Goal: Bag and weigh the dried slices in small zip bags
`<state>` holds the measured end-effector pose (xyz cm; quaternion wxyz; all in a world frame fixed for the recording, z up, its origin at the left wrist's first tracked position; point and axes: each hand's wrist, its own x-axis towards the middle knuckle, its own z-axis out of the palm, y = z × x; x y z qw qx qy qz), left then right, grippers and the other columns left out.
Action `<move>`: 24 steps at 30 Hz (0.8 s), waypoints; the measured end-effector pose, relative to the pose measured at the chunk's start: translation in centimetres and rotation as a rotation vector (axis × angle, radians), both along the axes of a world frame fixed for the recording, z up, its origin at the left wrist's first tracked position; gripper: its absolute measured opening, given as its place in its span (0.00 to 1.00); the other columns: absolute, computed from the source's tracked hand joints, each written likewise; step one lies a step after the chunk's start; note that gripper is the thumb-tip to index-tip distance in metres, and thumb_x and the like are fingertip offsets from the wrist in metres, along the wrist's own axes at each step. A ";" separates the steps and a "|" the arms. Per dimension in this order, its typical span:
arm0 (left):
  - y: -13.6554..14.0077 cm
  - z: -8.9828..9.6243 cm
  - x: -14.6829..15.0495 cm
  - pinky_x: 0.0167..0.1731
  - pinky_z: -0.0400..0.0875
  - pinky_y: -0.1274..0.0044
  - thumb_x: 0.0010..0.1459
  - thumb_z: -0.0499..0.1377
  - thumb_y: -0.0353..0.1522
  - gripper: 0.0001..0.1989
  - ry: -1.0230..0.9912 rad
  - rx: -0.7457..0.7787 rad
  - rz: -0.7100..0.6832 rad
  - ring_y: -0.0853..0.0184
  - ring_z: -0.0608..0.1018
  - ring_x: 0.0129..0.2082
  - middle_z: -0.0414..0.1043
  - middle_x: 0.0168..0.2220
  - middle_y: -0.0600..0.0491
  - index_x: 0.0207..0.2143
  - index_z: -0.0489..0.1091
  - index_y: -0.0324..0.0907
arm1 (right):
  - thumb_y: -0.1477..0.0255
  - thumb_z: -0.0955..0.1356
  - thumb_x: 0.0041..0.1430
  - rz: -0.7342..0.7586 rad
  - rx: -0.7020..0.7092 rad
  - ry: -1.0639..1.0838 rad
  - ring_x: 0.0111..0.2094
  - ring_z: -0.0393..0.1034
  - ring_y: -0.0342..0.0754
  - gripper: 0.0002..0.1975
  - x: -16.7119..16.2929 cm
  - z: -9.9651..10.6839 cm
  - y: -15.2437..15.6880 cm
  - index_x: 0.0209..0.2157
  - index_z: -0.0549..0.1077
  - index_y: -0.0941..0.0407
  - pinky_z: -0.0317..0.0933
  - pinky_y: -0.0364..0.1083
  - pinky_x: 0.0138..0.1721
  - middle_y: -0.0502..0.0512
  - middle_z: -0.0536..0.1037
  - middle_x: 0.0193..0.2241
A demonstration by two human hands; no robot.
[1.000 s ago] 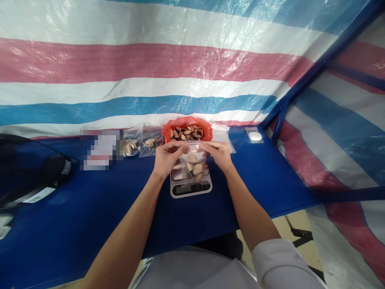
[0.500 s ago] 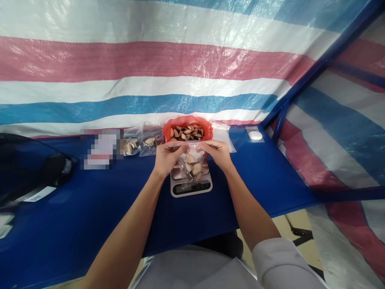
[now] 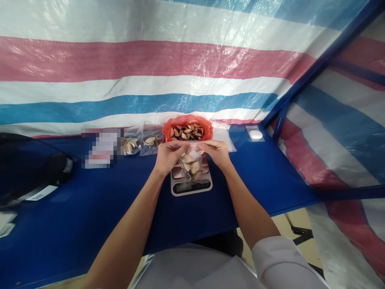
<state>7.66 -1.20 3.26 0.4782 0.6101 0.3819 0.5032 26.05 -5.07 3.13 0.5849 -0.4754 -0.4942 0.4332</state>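
Note:
My left hand (image 3: 169,155) and my right hand (image 3: 217,152) pinch the top edge of a clear plastic bag (image 3: 190,165) between thumbs and fingers. Several pale, dark-edged dried pieces (image 3: 195,167) lie in the lower part of the bag. Under it sits a white kitchen scale (image 3: 191,188) with a shiny plate and a dark display panel; whether the bag rests on the plate I cannot tell. Just behind my fingers stands a red plastic bag (image 3: 207,127), its mouth wide, full of similar brown and pale pieces (image 3: 187,132).
Two filled clear bags (image 3: 130,145) (image 3: 150,141) lie left of the red bag. Empty-looking clear bags (image 3: 224,136) lie to its right, near a small packet with a white round item (image 3: 255,135). A black object (image 3: 57,168) occupies the blue table's (image 3: 99,208) left side. Striped sheeting hangs behind.
Both hands keep their grip on the clear bag's top edge. The pieces inside have shifted slightly; otherwise little differs.

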 end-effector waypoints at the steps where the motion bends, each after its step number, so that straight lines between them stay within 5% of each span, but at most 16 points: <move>1: 0.1 -0.1 -0.1 0.32 0.76 0.74 0.47 0.72 0.42 0.14 -0.005 -0.009 -0.005 0.63 0.81 0.28 0.81 0.27 0.50 0.29 0.81 0.40 | 0.57 0.76 0.47 -0.003 0.001 0.003 0.26 0.74 0.46 0.14 0.1 0.0 0.0 0.26 0.82 0.53 0.73 0.46 0.27 0.50 0.81 0.25; 24: 0.7 -0.6 -0.7 0.34 0.77 0.73 0.48 0.70 0.41 0.13 -0.188 -0.173 0.006 0.67 0.78 0.26 0.79 0.27 0.51 0.27 0.81 0.40 | 0.55 0.76 0.47 -0.063 -0.037 0.044 0.28 0.77 0.47 0.17 0.4 0.3 0.4 0.28 0.81 0.55 0.69 0.42 0.24 0.52 0.82 0.25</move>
